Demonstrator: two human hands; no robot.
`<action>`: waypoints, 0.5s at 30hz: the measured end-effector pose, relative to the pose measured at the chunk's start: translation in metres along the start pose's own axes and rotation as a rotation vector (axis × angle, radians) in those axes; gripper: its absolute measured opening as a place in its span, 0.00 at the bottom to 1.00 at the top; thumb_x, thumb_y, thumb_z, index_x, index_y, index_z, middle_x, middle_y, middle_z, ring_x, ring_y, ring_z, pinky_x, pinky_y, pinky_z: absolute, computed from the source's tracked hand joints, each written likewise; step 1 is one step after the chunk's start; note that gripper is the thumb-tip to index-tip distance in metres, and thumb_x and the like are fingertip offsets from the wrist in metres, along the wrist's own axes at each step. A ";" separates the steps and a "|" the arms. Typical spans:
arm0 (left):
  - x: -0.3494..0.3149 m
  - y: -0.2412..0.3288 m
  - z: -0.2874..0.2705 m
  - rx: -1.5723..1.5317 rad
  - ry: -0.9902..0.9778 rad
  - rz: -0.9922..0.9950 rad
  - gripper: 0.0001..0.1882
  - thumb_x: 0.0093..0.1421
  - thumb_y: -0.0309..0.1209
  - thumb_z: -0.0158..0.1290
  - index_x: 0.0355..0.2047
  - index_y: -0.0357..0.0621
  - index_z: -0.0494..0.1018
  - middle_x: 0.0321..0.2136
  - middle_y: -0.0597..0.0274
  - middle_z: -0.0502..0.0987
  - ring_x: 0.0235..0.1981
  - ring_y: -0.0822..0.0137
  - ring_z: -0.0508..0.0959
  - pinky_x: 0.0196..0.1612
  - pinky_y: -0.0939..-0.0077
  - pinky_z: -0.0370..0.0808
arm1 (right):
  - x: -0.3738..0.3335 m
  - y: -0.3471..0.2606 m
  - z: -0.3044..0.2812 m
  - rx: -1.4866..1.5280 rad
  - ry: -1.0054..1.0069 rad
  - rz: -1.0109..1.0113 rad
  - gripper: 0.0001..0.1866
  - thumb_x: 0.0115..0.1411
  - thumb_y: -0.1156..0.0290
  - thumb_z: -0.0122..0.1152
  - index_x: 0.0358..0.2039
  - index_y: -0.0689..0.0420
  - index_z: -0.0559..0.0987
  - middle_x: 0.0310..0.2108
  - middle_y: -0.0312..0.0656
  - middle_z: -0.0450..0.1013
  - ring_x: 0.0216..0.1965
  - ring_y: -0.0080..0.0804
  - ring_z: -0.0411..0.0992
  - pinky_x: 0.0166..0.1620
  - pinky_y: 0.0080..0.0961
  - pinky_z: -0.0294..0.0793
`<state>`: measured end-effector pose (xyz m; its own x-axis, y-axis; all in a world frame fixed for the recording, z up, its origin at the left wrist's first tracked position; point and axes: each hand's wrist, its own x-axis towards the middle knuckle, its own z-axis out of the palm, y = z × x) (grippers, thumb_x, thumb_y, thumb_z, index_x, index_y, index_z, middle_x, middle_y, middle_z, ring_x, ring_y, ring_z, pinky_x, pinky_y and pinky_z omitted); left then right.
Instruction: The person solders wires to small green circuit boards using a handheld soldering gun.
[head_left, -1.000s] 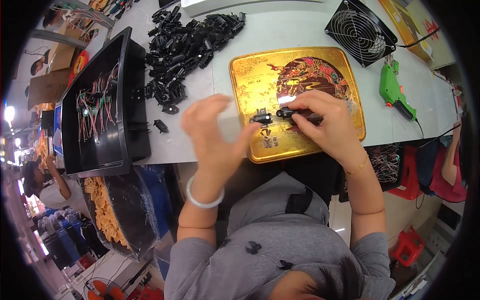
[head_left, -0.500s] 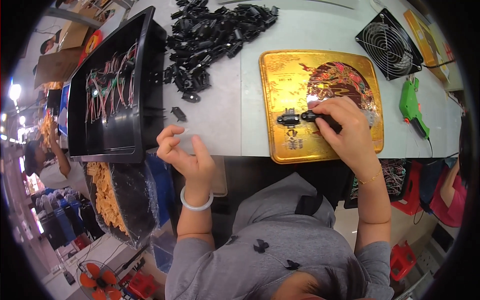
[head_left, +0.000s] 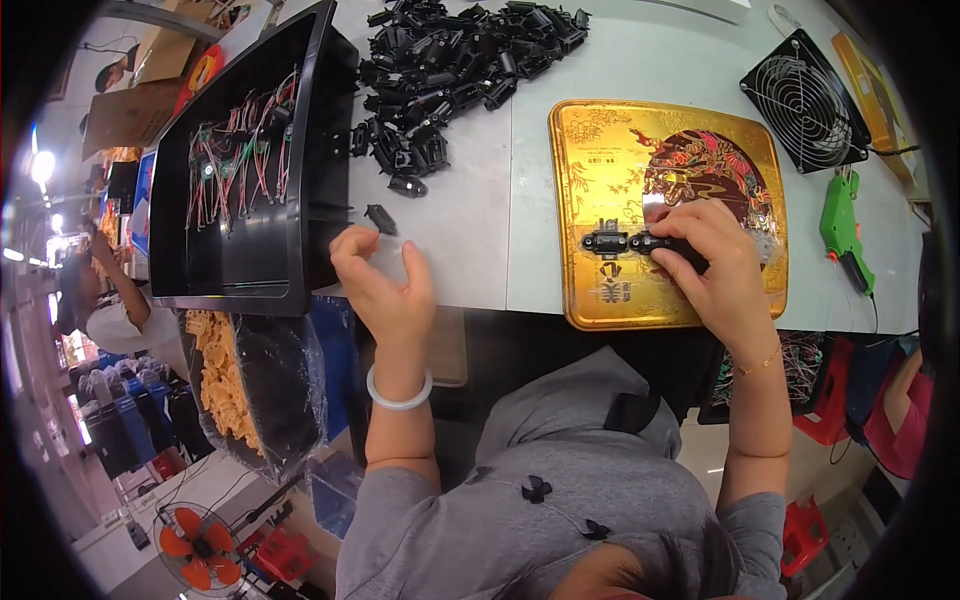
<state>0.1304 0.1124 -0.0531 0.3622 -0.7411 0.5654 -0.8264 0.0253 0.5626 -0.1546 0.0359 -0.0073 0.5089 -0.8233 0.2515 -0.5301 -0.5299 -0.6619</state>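
Observation:
My right hand (head_left: 715, 268) pinches a small black plastic housing (head_left: 650, 243) between thumb and fingers, over a gold tin lid (head_left: 590, 290) with a dark round picture. Another black housing (head_left: 606, 242) lies on the lid, end to end with the held one. My left hand (head_left: 385, 282) is above the table's front edge, fingers bent and thumb apart, with no part visible in it. Just beyond its fingertips lies a single loose black housing (head_left: 380, 219). Farther back is a heap of the same black housings (head_left: 450, 70).
To the left stands a black tray (head_left: 245, 290) with wired pieces (head_left: 240, 165). At the right are a square black fan (head_left: 805, 100) and a green glue gun (head_left: 838, 225). Below the table edge are a lined bin of orange-yellow pieces (head_left: 218, 385) and a tray of wires (head_left: 775, 365).
The whole view has shifted slightly, so the table things appear farther right. My left hand has come closer to the loose housing. The right hand keeps its pinch over the lid.

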 end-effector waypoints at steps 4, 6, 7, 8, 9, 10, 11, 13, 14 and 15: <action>0.002 0.001 -0.003 0.069 -0.021 0.003 0.19 0.44 0.21 0.53 0.38 0.36 0.63 0.34 0.50 0.64 0.34 0.57 0.66 0.39 0.69 0.65 | 0.004 -0.010 -0.004 -0.079 -0.021 -0.003 0.10 0.42 0.79 0.61 0.28 0.62 0.73 0.29 0.41 0.68 0.36 0.39 0.65 0.40 0.28 0.66; 0.005 0.001 0.001 0.146 -0.044 0.001 0.19 0.44 0.24 0.55 0.40 0.39 0.67 0.35 0.50 0.64 0.34 0.55 0.67 0.39 0.69 0.65 | 0.007 -0.011 -0.006 -0.129 -0.036 -0.009 0.10 0.41 0.80 0.62 0.27 0.62 0.73 0.30 0.41 0.66 0.37 0.39 0.64 0.40 0.28 0.65; 0.007 0.001 0.001 0.144 -0.058 -0.022 0.17 0.45 0.25 0.56 0.38 0.41 0.71 0.37 0.51 0.64 0.35 0.55 0.67 0.41 0.68 0.65 | 0.007 -0.011 -0.006 -0.129 -0.031 -0.015 0.10 0.41 0.80 0.62 0.27 0.62 0.73 0.30 0.41 0.66 0.37 0.39 0.64 0.40 0.28 0.65; 0.007 0.001 0.000 0.144 -0.051 -0.022 0.17 0.45 0.25 0.56 0.38 0.41 0.71 0.37 0.51 0.64 0.35 0.55 0.67 0.41 0.68 0.65 | 0.006 -0.009 -0.007 -0.131 -0.060 -0.010 0.11 0.41 0.79 0.62 0.28 0.61 0.73 0.30 0.42 0.66 0.37 0.40 0.64 0.41 0.29 0.65; 0.007 0.001 -0.001 0.188 -0.088 -0.016 0.15 0.46 0.24 0.55 0.37 0.40 0.71 0.37 0.52 0.65 0.35 0.56 0.68 0.40 0.68 0.66 | 0.005 -0.009 -0.008 -0.134 -0.089 -0.004 0.12 0.41 0.78 0.62 0.30 0.60 0.73 0.31 0.42 0.66 0.37 0.41 0.64 0.41 0.29 0.65; 0.007 0.001 -0.002 0.232 -0.127 -0.010 0.13 0.47 0.23 0.54 0.35 0.40 0.72 0.37 0.53 0.66 0.34 0.57 0.69 0.38 0.69 0.67 | 0.004 -0.011 -0.007 -0.138 -0.087 -0.010 0.12 0.41 0.78 0.62 0.30 0.60 0.73 0.31 0.42 0.66 0.37 0.41 0.64 0.41 0.29 0.65; 0.007 0.001 -0.004 0.226 -0.122 -0.009 0.13 0.47 0.23 0.54 0.35 0.40 0.72 0.37 0.53 0.66 0.34 0.57 0.69 0.38 0.69 0.67 | 0.002 -0.016 -0.005 -0.130 -0.025 0.001 0.15 0.41 0.77 0.62 0.32 0.59 0.73 0.31 0.43 0.66 0.38 0.41 0.64 0.42 0.29 0.64; 0.007 0.001 -0.009 0.186 -0.131 -0.003 0.09 0.47 0.18 0.52 0.31 0.38 0.72 0.35 0.54 0.69 0.31 0.59 0.71 0.35 0.72 0.69 | -0.006 -0.019 -0.008 -0.105 0.095 -0.046 0.20 0.43 0.75 0.62 0.39 0.59 0.72 0.32 0.45 0.67 0.38 0.41 0.65 0.42 0.29 0.65; 0.006 0.000 -0.011 0.184 -0.129 -0.004 0.09 0.47 0.18 0.52 0.31 0.38 0.72 0.35 0.54 0.69 0.31 0.59 0.71 0.35 0.72 0.69 | -0.011 -0.023 -0.010 -0.107 0.095 -0.047 0.20 0.43 0.75 0.62 0.39 0.59 0.72 0.32 0.45 0.67 0.38 0.41 0.65 0.42 0.29 0.65; 0.005 -0.001 -0.012 0.039 -0.106 0.004 0.09 0.47 0.16 0.51 0.31 0.37 0.71 0.33 0.54 0.69 0.30 0.60 0.72 0.34 0.74 0.70 | -0.017 -0.028 -0.013 -0.030 0.178 -0.046 0.19 0.44 0.75 0.62 0.39 0.60 0.72 0.33 0.45 0.68 0.37 0.40 0.66 0.42 0.29 0.65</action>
<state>0.1383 0.1165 -0.0441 0.3126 -0.8081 0.4992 -0.8447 0.0039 0.5352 -0.1569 0.0622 0.0158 0.4064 -0.8194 0.4041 -0.5305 -0.5718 -0.6258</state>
